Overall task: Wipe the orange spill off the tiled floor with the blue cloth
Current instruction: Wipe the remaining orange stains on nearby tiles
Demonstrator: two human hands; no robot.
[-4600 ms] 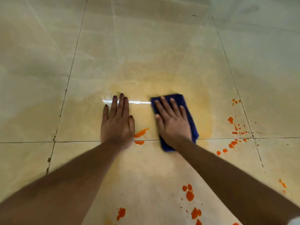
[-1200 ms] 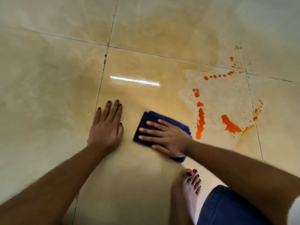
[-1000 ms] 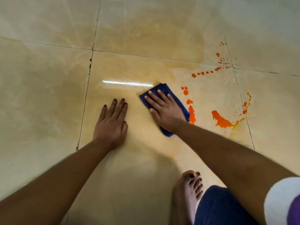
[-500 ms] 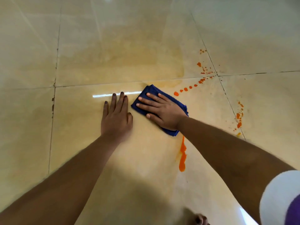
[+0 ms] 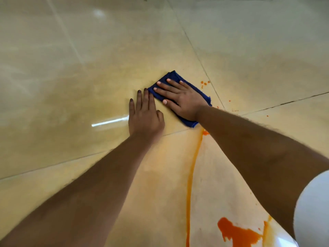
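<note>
Right hand flat, fingers spread, pressing cloth; left hand flat on floor. Spill blob, streak near remain; smear film left.

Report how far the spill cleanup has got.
Done: the floor around the hands shows only a pale yellow film. In hand: the right hand presses the cloth flat; the left hand braces beside it. Left: the orange streak, the puddle and the droplets.
</note>
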